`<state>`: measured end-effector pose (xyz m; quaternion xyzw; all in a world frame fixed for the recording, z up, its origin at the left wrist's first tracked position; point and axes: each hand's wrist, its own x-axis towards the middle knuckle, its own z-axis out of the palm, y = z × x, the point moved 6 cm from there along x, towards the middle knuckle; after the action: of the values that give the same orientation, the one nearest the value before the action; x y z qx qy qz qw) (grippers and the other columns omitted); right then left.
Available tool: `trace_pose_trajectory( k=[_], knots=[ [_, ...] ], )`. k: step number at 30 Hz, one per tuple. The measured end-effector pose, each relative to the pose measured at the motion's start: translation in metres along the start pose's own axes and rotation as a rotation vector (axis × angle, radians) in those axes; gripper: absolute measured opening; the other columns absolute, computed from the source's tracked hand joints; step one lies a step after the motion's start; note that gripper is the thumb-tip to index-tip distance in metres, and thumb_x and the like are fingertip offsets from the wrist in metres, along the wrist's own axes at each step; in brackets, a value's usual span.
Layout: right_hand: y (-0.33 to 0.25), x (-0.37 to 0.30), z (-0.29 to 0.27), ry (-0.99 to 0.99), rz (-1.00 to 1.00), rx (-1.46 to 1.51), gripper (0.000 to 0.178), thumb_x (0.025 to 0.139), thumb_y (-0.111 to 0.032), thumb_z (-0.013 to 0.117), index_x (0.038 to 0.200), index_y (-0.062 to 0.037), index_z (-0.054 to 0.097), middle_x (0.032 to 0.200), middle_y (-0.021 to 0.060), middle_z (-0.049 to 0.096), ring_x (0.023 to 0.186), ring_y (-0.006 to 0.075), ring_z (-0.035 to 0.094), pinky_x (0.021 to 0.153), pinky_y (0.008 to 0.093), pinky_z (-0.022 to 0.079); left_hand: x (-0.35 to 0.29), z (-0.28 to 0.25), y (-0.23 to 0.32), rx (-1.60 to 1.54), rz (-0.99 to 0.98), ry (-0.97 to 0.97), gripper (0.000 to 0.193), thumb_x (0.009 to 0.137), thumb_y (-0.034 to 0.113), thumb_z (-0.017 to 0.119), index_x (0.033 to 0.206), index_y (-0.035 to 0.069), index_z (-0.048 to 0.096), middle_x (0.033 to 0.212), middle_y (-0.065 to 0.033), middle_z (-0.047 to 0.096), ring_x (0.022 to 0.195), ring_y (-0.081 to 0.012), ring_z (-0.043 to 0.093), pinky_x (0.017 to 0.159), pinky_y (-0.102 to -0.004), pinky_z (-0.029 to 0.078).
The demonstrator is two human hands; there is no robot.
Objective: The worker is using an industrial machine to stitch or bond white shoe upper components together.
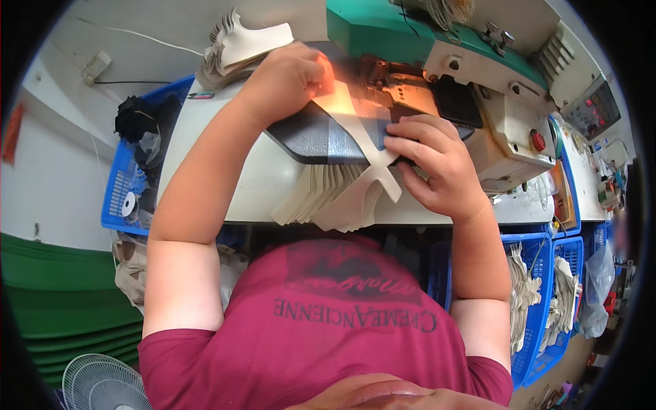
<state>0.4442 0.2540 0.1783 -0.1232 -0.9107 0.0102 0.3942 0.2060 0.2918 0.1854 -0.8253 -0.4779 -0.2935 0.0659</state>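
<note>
A pale, thin, branched cut piece [359, 130] lies across the dark work plate [294, 140] of a green and cream sewing-type machine [389, 37]. The fingers of my left hand [290, 75] are closed in a pinch at the far end of the piece, in bright orange light. My right hand [437, 160] grips the nearer end, fingers bent over the plate's edge and thumb below. Glare blurs the machine's working point [376, 75]. Under the plate's near edge, a fanned stack of similar pale pieces [321, 195] lies on the white table [236, 184].
Another stack of pale pieces [249, 48] stands at the far left. A blue basket [116, 198] with dark items is on the left. At the right are a red button [538, 141], a control panel [593, 109] and blue baskets [540, 328] of pale pieces. A fan [102, 383] stands lower left.
</note>
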Motion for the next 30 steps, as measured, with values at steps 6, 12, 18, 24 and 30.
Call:
trace_pose_trajectory(
  k=[6,12,18,24,30],
  knots=[
    [0.013,-0.004,-0.001,-0.002,-0.011,0.199,0.035,0.066,0.002,0.068,0.097,-0.0108,0.075,0.096,0.0052,0.069,0.090,0.0278,0.064,0.081,0.0396,0.049,-0.012,-0.005,0.051,-0.081,0.021,-0.065,0.016,0.083,0.013,0.067,0.095,0.005,0.074,0.106,-0.0075,0.073,0.100,-0.0279,0.064,0.090,-0.0396,0.052],
    [0.030,-0.003,-0.010,0.005,0.039,0.484,0.053,0.066,0.010,0.064,0.113,-0.0125,0.076,0.088,0.0069,0.067,0.081,0.0245,0.063,0.072,0.0339,0.048,-0.009,-0.003,0.063,-0.020,-0.014,-0.084,0.023,0.083,0.022,0.075,0.103,0.010,0.077,0.111,-0.0089,0.070,0.105,-0.0304,0.062,0.090,-0.0404,0.052],
    [0.038,-0.007,-0.013,0.014,0.014,0.659,0.041,0.066,0.013,0.066,0.101,-0.0063,0.077,0.085,0.0078,0.067,0.074,0.0231,0.064,0.065,0.0328,0.049,-0.005,0.004,0.061,-0.046,-0.074,-0.047,0.024,0.083,0.019,0.074,0.104,0.008,0.076,0.114,-0.0121,0.067,0.102,-0.0305,0.062,0.088,-0.0396,0.052],
    [0.050,-0.011,-0.011,0.098,0.113,0.637,0.032,0.065,0.014,0.064,0.090,-0.0023,0.074,0.083,0.0091,0.066,0.076,0.0214,0.065,0.071,0.0317,0.055,0.002,0.008,0.061,0.020,-0.119,-0.098,0.025,0.082,0.017,0.074,0.105,0.007,0.076,0.115,-0.0130,0.066,0.100,-0.0310,0.061,0.087,-0.0394,0.051],
    [0.049,-0.011,-0.011,0.150,0.144,0.687,0.030,0.063,0.015,0.060,0.086,-0.0008,0.071,0.083,0.0097,0.065,0.077,0.0221,0.065,0.082,0.0378,0.060,-0.002,0.010,0.062,0.057,-0.103,-0.041,0.024,0.080,0.015,0.074,0.102,0.007,0.077,0.107,-0.0131,0.069,0.097,-0.0309,0.063,0.085,-0.0393,0.052]
  ],
)
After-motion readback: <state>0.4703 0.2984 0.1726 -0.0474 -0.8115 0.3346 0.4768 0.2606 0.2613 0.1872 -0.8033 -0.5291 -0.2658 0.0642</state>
